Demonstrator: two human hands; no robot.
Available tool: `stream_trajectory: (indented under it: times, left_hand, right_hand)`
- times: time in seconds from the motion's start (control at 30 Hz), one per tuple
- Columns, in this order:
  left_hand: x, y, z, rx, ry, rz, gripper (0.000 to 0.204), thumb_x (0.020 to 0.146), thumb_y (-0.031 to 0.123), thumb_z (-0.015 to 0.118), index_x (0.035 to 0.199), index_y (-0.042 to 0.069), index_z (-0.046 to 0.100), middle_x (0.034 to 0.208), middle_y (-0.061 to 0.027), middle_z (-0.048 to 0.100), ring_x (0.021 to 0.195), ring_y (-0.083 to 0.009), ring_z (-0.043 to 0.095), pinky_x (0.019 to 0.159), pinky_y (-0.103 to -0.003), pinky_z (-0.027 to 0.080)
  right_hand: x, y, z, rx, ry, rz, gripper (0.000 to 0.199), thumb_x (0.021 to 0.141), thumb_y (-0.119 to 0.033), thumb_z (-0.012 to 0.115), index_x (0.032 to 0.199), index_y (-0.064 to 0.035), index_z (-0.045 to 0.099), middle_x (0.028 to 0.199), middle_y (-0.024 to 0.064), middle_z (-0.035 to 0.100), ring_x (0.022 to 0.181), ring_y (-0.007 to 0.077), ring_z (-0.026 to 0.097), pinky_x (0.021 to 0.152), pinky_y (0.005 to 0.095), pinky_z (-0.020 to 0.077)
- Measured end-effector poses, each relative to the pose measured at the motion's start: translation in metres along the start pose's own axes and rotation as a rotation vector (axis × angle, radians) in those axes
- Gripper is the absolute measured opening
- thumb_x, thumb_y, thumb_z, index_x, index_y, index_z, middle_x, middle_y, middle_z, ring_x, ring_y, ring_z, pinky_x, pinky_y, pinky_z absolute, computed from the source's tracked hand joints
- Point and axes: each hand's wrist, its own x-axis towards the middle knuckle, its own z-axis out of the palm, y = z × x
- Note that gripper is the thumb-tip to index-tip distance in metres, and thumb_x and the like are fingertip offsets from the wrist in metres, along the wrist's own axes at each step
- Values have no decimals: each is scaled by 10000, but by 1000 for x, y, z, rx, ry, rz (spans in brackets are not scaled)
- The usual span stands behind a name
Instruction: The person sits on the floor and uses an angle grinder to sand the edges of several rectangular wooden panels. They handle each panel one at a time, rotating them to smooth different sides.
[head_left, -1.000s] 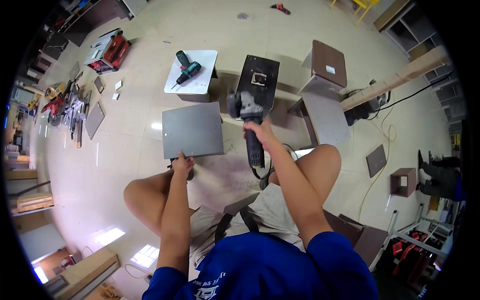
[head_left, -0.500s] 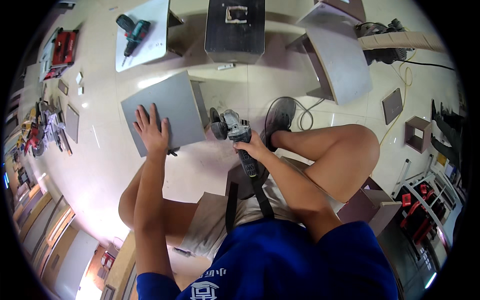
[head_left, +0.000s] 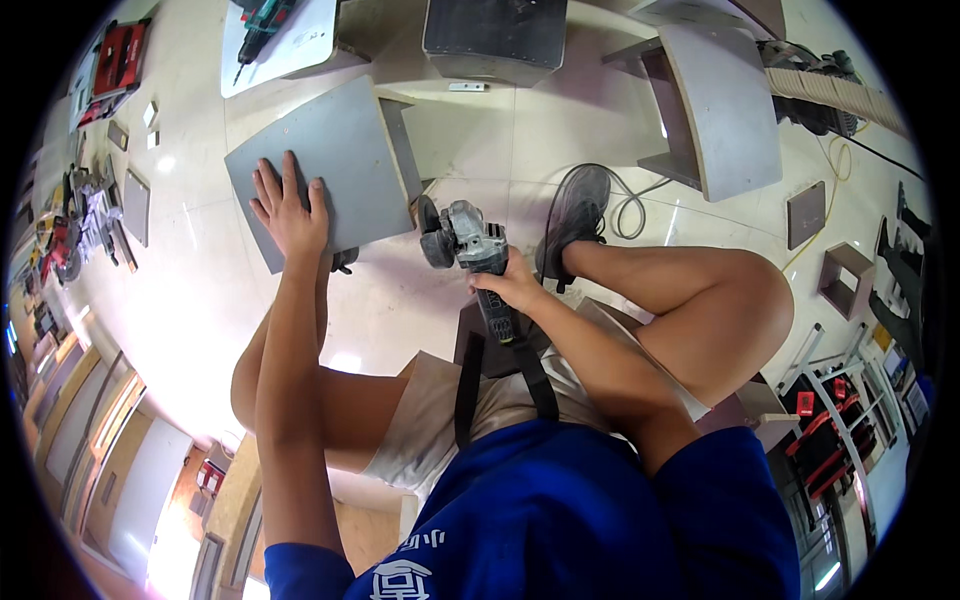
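Note:
Spread flat on top of a grey board piece (head_left: pixel 345 135) is my left hand (head_left: pixel 292 215), fingers apart. That piece looks like a small stool or box with a side panel under its top. My right hand (head_left: pixel 512 284) is wrapped round the dark body of an angle grinder (head_left: pixel 478 240). The grinder's disc (head_left: pixel 433 230) points left, close to the right edge of the grey piece but apart from it. A black cable (head_left: pixel 560 190) loops on the floor near my right shoe (head_left: pixel 582 205).
A green cordless drill (head_left: pixel 262 30) lies on a white-topped stool (head_left: pixel 300 45) at the far left. A dark box (head_left: pixel 495 40) and another grey stool (head_left: pixel 720 110) stand ahead. At right are a ribbed hose (head_left: pixel 835 95) and a small open box (head_left: pixel 845 277). Red tool cases (head_left: pixel 120 60) sit far left.
The view has shifted, so the stools and drill ahead sit higher in the picture. My left hand stays on the grey piece, and the grinder stays in my right hand.

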Motion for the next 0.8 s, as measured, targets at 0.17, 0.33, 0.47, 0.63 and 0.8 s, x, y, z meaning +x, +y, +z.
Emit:
stream_trajectory:
  times: [0.17, 0.33, 0.47, 0.63, 0.8]
  left_hand:
    - [8, 11, 4, 12, 26, -56, 632, 965, 496, 505, 1545, 258, 431, 1661, -184, 237, 1540, -378, 189, 1215, -611, 111]
    - [13, 19, 6, 29, 33, -109, 639, 974, 532, 477, 1548, 255, 423, 1655, -200, 238, 1541, -383, 181, 1210, -626, 100]
    - [11, 19, 5, 40, 26, -110, 639, 979, 550, 470, 1542, 250, 435, 1656, -201, 236, 1545, -380, 169, 1210, -629, 91]
    - [10, 19, 0, 35, 16, -117, 645, 980, 567, 463, 1545, 258, 428, 1657, -196, 237, 1547, -369, 165, 1213, -626, 95]
    - [10, 19, -1, 46, 14, -124, 642, 982, 561, 464, 1548, 263, 421, 1658, -189, 238, 1546, -367, 167, 1213, -629, 100]
  right_hand:
    - [-2, -2, 1, -14, 35, 33, 219, 837, -29, 719, 1037, 6, 638, 857, 89, 691, 765, 188, 689, 716, 342, 565]
    - [-2, -7, 2, -21, 89, 10, 224, 807, -57, 721, 998, 24, 636, 837, 102, 693, 738, 212, 676, 697, 353, 543]
    - [0, -18, -2, -44, 56, 44, 229, 812, -67, 735, 998, 17, 632, 841, 89, 687, 719, 200, 675, 677, 350, 545]
    - [-1, -28, 1, -57, 25, 96, 224, 817, -74, 733, 996, 17, 636, 842, 87, 682, 719, 200, 673, 688, 354, 543]
    - [2, -30, -3, -58, -2, 104, 226, 819, -79, 736, 996, 20, 636, 841, 91, 683, 715, 202, 674, 688, 354, 543]
